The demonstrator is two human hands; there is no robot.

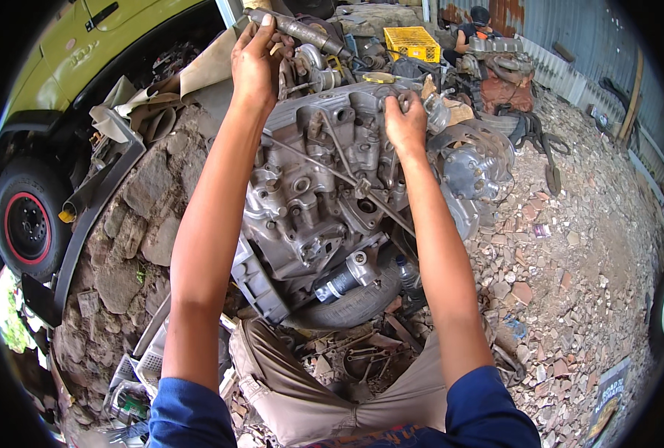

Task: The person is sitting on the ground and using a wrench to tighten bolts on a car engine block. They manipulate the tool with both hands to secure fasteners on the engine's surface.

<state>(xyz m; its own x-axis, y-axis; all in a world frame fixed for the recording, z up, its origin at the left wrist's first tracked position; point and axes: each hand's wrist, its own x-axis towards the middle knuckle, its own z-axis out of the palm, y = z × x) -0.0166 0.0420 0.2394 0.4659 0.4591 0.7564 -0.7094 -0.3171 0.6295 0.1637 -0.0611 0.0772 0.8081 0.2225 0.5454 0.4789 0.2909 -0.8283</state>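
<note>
In front of me an engine block [302, 187] of grey metal rests on its side, partly over a tyre [354, 308]. My left hand [256, 63] is raised at its far left, closed on one end of a thick dark metal cylinder [302, 31], which slants down to the right. At the block's far right edge is my right hand [405, 119], its fingers curled closed; what they hold, if anything, is hidden. A long T-handled bar [386, 207] lies slantwise across the block. Low on the block sits a black cylindrical part [336, 287].
A clear plastic bottle [407, 272] stands beside the tyre. Several wrenches [365, 362] lie between my legs. Round metal housings [466, 172] sit right of the block. Behind are a yellow crate [412, 44] and another person [481, 28]. A stone wall [149, 183] and green vehicle [78, 45] stand left.
</note>
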